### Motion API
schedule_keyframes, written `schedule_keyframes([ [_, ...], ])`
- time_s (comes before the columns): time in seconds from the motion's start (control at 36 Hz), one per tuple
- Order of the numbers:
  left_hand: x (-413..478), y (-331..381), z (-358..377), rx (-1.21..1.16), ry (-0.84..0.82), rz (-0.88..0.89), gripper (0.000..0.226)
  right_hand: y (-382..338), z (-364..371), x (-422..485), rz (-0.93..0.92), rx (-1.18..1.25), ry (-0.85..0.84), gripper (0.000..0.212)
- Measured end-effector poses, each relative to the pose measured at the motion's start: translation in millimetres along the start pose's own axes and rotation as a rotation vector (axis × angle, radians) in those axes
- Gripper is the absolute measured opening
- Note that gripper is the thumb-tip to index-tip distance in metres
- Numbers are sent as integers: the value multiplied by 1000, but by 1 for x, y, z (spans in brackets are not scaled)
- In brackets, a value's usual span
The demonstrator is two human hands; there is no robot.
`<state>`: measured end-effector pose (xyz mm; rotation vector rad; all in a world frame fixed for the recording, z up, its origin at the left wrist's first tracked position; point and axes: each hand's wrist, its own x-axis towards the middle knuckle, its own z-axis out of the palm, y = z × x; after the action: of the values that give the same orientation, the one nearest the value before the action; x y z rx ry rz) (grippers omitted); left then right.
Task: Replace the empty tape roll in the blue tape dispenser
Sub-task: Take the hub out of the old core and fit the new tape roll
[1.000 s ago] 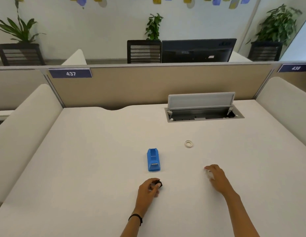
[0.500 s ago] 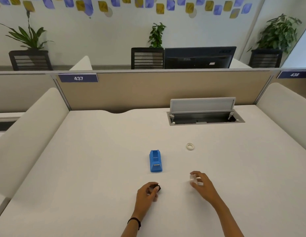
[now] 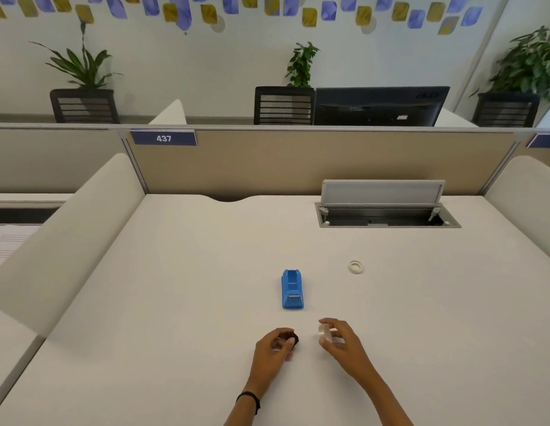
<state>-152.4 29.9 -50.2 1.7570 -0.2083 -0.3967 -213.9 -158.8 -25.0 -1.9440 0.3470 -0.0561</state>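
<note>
The blue tape dispenser (image 3: pixel 292 289) stands on the white desk (image 3: pixel 175 302), its roll slot showing no tape. My left hand (image 3: pixel 275 348) rests just in front of it, fingers closed on a small dark spool piece (image 3: pixel 295 336). My right hand (image 3: pixel 339 341) is beside it to the right, holding a clear tape roll (image 3: pixel 325 333) upright between thumb and fingers. A pale, thin tape ring (image 3: pixel 356 267) lies flat on the desk, right of the dispenser and beyond my right hand.
An open cable tray with a raised lid (image 3: pixel 382 207) sits at the back right of the desk. Padded side dividers (image 3: pixel 67 235) flank the desk, and a beige partition (image 3: pixel 298 161) closes the back.
My right hand has moved left toward my left hand, lifting the clear tape roll upright. My left hand has stayed in place on the dark piece. The view has tilted up.
</note>
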Motion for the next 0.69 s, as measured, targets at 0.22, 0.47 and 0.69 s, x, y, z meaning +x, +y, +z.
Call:
schedule_keyframes([
  [0.22, 2, 0, 1, 46, -35, 48, 24, -3, 9, 7, -50, -31, -60, 51],
  [0.47, 6, -2, 1, 11, -85, 49, 26, -9, 25, 15, -89, -41, -147, 57],
  [0.69, 8, -3, 1, 22, -79, 61, 25, -10, 27, 16, -54, 17, -196, 56],
])
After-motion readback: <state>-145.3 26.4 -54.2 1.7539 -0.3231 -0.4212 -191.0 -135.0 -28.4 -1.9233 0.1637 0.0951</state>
